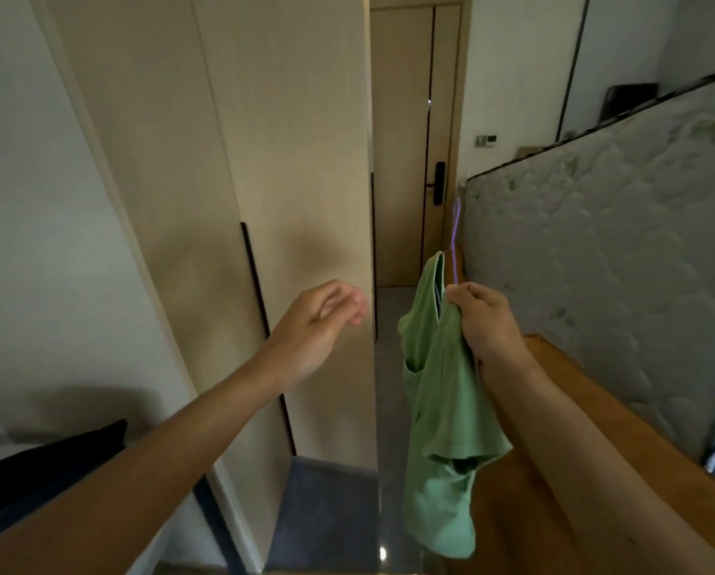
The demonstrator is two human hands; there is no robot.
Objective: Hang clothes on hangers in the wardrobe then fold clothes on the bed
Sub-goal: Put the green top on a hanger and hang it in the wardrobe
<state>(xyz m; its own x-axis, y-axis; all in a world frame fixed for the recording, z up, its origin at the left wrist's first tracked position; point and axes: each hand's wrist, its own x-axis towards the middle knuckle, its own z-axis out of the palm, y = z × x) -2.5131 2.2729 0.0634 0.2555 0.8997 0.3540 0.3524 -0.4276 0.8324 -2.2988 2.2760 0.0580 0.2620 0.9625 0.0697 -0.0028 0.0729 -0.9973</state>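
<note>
Head view: the right hand [486, 321] gripped a green T-shirt [443, 429] and its thin purple hanger [455, 226] at the collar, the shirt hanging free beside the wooden bed frame [555, 471] edge; the left hand [318, 321], loosely curled and empty, was near the closed wardrobe door [297, 159]; the cloth looked light and limp, probably best carried by the hanger's hook.

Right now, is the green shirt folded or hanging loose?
Hanging loose: the green shirt dangles full length from the right hand, which grips its top.
</note>
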